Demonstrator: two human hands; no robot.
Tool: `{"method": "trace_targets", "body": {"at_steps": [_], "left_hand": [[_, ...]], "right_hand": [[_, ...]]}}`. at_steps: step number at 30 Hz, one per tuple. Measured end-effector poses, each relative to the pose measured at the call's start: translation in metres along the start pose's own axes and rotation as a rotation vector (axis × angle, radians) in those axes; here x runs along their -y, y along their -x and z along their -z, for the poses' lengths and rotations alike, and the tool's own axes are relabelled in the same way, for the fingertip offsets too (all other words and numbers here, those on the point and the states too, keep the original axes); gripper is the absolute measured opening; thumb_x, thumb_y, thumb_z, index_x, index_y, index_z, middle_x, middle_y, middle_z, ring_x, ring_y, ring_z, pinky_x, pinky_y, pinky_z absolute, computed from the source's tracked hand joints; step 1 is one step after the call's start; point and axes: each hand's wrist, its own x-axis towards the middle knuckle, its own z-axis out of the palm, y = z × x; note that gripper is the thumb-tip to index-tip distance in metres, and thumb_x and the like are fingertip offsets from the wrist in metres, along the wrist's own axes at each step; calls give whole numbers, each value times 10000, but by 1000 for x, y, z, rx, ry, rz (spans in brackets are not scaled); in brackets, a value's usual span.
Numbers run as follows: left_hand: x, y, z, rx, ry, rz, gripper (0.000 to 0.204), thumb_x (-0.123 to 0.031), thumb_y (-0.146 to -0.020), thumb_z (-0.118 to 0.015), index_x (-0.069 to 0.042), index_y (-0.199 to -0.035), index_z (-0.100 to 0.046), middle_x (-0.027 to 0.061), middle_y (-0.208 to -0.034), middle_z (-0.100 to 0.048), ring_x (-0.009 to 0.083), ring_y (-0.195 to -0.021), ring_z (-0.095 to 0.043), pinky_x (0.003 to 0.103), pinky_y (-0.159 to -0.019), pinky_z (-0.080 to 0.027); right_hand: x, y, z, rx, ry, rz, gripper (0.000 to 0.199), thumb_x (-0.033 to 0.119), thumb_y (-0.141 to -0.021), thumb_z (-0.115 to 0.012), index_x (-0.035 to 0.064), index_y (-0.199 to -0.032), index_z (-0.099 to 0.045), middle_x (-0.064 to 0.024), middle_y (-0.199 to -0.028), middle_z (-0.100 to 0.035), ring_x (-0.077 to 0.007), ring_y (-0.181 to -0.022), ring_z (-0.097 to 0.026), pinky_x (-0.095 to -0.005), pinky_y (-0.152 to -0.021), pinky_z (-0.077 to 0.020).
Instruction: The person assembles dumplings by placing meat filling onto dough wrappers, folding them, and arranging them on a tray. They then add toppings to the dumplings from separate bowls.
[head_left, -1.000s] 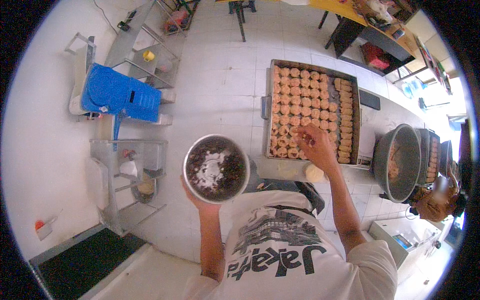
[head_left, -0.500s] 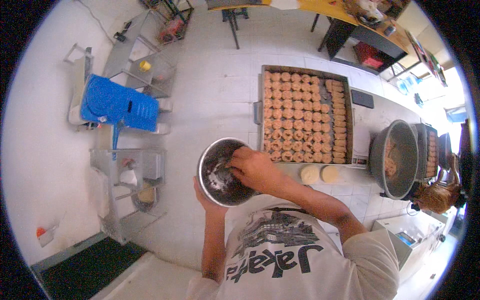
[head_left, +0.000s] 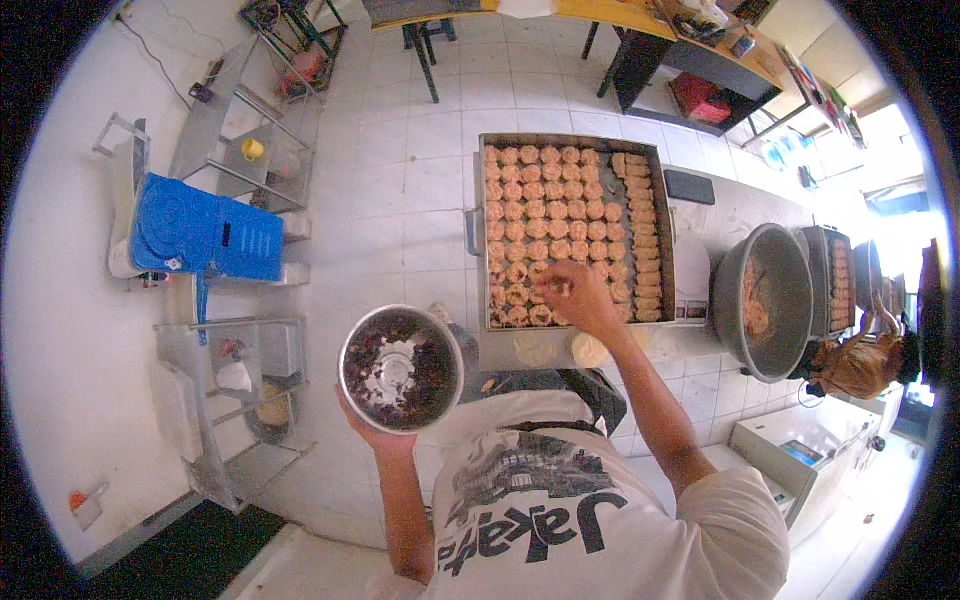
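A round steel bowl [head_left: 396,364] with dark purple-brown shreds spread around its shiny bottom is held up at the left by my left hand [head_left: 385,436], whose fingers go under its side. To the right, my right hand [head_left: 584,298] hovers above the near rows of a square metal tray [head_left: 574,139]. Its fingers are pinched together over the dumplings [head_left: 537,230]; any bits between them are too small to make out. Rows of pale orange, round-topped dumplings fill most of the tray, with dark bits on several near ones. Along the right side lie columns of longer pieces [head_left: 643,232].
Two round pale stacks [head_left: 590,348] lie at the table's near edge, beside the tray. Further right stands a large grey basin [head_left: 762,240] with orange filling, and another filled tray [head_left: 838,290]. A dark phone-like slab [head_left: 689,186] lies behind. Blue-covered equipment [head_left: 205,230] is at the left.
My right hand has left the bowl and moved right over the tray's near dumplings. The bowl, in my left hand, has shifted left and now shows its inside.
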Motion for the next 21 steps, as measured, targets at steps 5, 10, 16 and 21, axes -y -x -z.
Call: {"method": "trace_targets", "body": {"at_steps": [5, 10, 16, 21], "left_hand": [[-16, 10, -7, 24, 174, 18, 644, -591, -1009, -352, -149, -1452, -505, 105, -1469, -525, 334, -1363, -483, 552, -1144, -386], [-29, 23, -2, -68, 77, -27, 648, -605, -997, -375, -154, -1438, -525, 104, -1460, -536, 346, -1344, -498, 566, -1136, -388], [-45, 35, 6, -60, 100, -33, 644, -605, -991, -406, -157, -1435, -531, 97, -1463, -535, 346, -1344, -497, 574, -1133, -389], [-57, 23, 14, 2, 86, -6, 648, -605, -993, -403, -156, -1445, -519, 102, -1475, -522, 348, -1351, -490, 578, -1136, -384]], "right_hand": [[-73, -16, -15, 129, 135, -187, 198, 225, -852, -751, 73, -979, -751, -94, -900, -727, -249, -786, -685, -390, -703, -544], [-89, -18, -33, 193, 176, -191, 212, 215, -834, -753, 79, -996, -753, -93, -880, -741, -232, -813, -707, -389, -730, -562], [-108, -15, -29, 194, 364, -356, 172, 163, -798, -784, 56, -924, -738, -124, -904, -744, -262, -839, -713, -394, -750, -566], [-97, -5, -23, 64, 305, -316, 213, 190, -771, -818, 40, -897, -733, -142, -883, -716, -283, -806, -688, -415, -711, -540]]}}
